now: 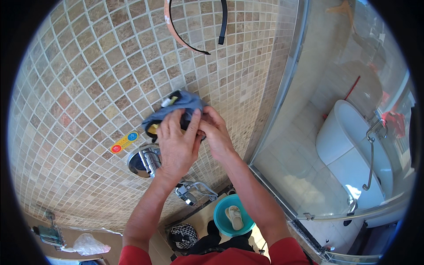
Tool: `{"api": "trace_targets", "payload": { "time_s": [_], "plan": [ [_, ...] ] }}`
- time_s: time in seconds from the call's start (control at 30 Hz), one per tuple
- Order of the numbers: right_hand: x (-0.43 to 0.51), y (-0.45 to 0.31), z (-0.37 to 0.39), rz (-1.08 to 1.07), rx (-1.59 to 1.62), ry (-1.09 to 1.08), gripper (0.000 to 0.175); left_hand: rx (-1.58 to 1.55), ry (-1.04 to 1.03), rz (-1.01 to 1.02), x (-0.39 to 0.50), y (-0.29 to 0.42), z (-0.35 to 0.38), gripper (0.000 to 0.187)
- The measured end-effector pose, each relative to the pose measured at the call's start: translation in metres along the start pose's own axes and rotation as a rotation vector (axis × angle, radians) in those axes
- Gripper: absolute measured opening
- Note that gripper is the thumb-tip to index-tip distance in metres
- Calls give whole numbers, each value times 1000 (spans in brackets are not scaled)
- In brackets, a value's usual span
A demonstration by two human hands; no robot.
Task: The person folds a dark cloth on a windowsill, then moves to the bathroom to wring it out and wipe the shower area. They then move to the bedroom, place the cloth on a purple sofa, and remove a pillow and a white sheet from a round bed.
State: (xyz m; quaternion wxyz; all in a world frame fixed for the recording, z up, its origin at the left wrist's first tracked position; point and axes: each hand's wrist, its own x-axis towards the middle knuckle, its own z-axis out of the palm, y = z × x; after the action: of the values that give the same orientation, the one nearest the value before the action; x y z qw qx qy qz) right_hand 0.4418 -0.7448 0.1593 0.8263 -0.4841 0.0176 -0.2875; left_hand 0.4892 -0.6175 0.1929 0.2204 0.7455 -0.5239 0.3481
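Note:
Against a mosaic-tiled wall (pixel 126 82), both of my hands are on a crumpled grey-blue and black cloth item (pixel 188 101) with yellow patches and a small white tag. My left hand (pixel 179 139) lies spread over its front, fingers pressing on the fabric. My right hand (pixel 215 132) pinches its right edge, with some fingertips hidden behind the cloth and the other hand. Just below the cloth is a round chrome shower valve (pixel 139 162), partly covered by my left hand. What kind of garment or cloth this is, I cannot tell.
Above hangs a headband (pixel 175 33). A yellow hot-cold sticker (pixel 124 142) marks the wall. On the floor are a turquoise basin (pixel 218 220) holding pale slippers (pixel 236 218) and a checkered cloth (pixel 187 233). Glass separates me from a white bathtub (pixel 338 139). A plastic bag (pixel 87 245) hangs lower left.

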Motion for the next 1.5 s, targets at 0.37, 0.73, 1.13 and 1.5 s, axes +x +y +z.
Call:
{"api": "trace_targets", "payload": {
  "time_s": [0.37,0.73,1.13,1.5],
  "plan": [
    [8,-1,12,83,101,180,19,241,118,39,4,-23,-15,60],
    [-29,19,-70,76,103,349,16,75,0,235,36,14,73,46],
    [-59,-19,-96,24,2,345,15,136,33,391,66,7,94,39],
    [-108,11,-113,273,-19,397,47,-553,-98,-32,-6,15,120,34]
  ]
}}
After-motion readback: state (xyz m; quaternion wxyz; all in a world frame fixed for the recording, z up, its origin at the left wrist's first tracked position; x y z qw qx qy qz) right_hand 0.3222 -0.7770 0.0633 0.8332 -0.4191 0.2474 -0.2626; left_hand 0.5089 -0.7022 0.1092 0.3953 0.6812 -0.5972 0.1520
